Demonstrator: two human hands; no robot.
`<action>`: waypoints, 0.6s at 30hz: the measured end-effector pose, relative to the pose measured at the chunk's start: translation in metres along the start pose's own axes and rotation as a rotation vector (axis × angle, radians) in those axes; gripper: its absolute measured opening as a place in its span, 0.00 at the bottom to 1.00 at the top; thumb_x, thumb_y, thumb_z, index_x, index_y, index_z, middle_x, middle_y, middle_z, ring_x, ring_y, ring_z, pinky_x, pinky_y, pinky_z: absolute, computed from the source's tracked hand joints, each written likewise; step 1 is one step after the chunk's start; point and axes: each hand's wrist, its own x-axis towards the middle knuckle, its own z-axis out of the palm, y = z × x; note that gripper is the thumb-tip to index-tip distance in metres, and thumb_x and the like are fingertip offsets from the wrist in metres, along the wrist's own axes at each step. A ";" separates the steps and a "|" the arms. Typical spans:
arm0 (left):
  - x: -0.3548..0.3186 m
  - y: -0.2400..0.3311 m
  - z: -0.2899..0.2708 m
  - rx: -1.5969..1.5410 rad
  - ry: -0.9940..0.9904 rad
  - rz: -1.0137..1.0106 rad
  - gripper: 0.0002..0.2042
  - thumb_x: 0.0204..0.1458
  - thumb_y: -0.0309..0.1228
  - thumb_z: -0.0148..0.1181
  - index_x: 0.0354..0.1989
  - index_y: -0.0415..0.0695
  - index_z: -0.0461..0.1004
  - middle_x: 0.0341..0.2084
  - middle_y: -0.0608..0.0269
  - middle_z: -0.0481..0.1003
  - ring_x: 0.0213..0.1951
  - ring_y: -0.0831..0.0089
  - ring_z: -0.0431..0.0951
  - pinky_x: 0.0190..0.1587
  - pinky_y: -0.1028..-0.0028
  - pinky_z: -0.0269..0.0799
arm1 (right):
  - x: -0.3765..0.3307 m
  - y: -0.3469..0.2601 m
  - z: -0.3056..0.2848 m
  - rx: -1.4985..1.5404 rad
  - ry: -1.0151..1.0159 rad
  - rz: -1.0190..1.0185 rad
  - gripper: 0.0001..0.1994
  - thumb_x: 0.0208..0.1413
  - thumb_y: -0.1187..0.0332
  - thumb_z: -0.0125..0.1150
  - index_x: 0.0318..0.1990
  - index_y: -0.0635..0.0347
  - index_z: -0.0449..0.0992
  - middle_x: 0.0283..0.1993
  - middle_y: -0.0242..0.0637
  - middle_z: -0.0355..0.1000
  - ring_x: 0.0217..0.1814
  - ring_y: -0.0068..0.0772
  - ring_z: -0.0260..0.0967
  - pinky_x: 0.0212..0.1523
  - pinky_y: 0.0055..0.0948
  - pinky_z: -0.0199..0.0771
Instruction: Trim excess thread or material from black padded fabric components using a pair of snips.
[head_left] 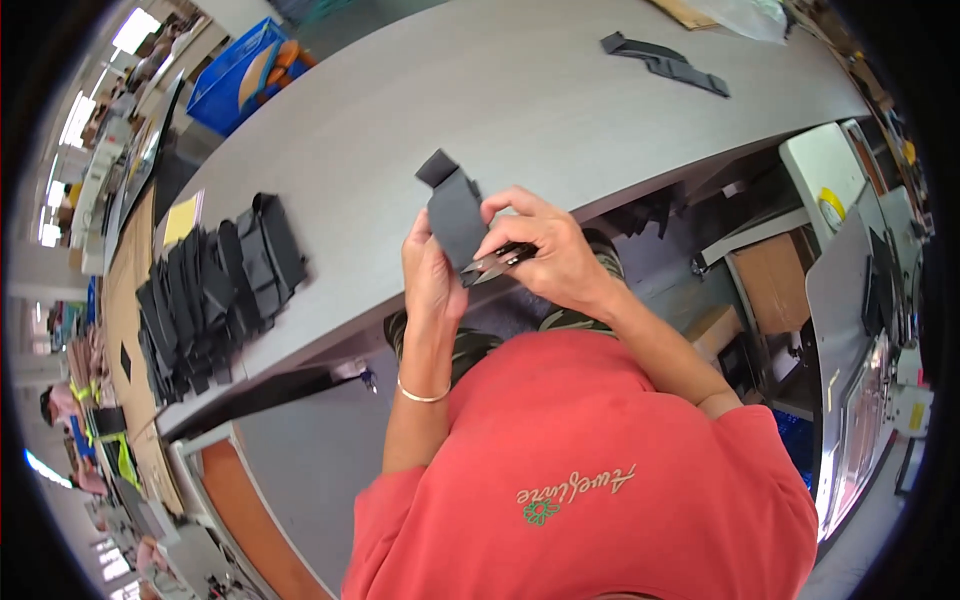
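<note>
My left hand [428,272] grips a black fabric piece [453,210] and holds it upright just in front of the grey table's [400,130] edge. My right hand [545,255] is closed around a small pair of metal thread snips [497,264], whose blades touch the lower edge of the fabric piece. A thin bracelet sits on my left wrist.
A long row of stacked black fabric pieces [215,290] lies on the table's left part. Two more black pieces [665,62] lie at the far right. A yellow note [181,218] and a blue crate [240,75] are at the far left. A sewing machine [870,300] stands at the right.
</note>
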 end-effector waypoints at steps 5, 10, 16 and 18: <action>-0.005 0.009 0.016 0.019 -0.057 -0.018 0.07 0.55 0.22 0.53 0.41 0.39 0.69 0.37 0.57 0.76 0.39 0.73 0.78 0.42 0.75 0.76 | -0.006 0.010 0.000 -0.043 0.031 0.047 0.09 0.40 0.80 0.64 0.30 0.55 0.78 0.41 0.30 0.67 0.35 0.31 0.69 0.33 0.28 0.68; -0.020 0.026 0.031 -0.206 -0.235 -0.111 0.09 0.57 0.26 0.52 0.45 0.38 0.66 0.42 0.54 0.75 0.43 0.72 0.77 0.45 0.73 0.75 | -0.004 0.012 0.001 0.079 0.133 0.034 0.10 0.39 0.85 0.65 0.30 0.60 0.78 0.44 0.34 0.66 0.35 0.22 0.68 0.33 0.23 0.68; -0.015 0.013 0.018 0.137 -0.109 0.011 0.11 0.55 0.22 0.53 0.47 0.36 0.67 0.44 0.57 0.72 0.44 0.77 0.74 0.47 0.75 0.71 | -0.007 0.008 -0.003 0.068 0.037 0.124 0.10 0.41 0.79 0.65 0.34 0.57 0.79 0.40 0.30 0.66 0.37 0.26 0.67 0.36 0.25 0.69; -0.013 0.011 0.014 0.186 -0.078 0.118 0.12 0.54 0.19 0.54 0.48 0.35 0.68 0.42 0.60 0.73 0.42 0.78 0.74 0.45 0.76 0.71 | -0.006 0.007 -0.012 0.006 -0.025 0.131 0.11 0.42 0.77 0.66 0.36 0.56 0.79 0.40 0.30 0.67 0.38 0.25 0.67 0.37 0.25 0.69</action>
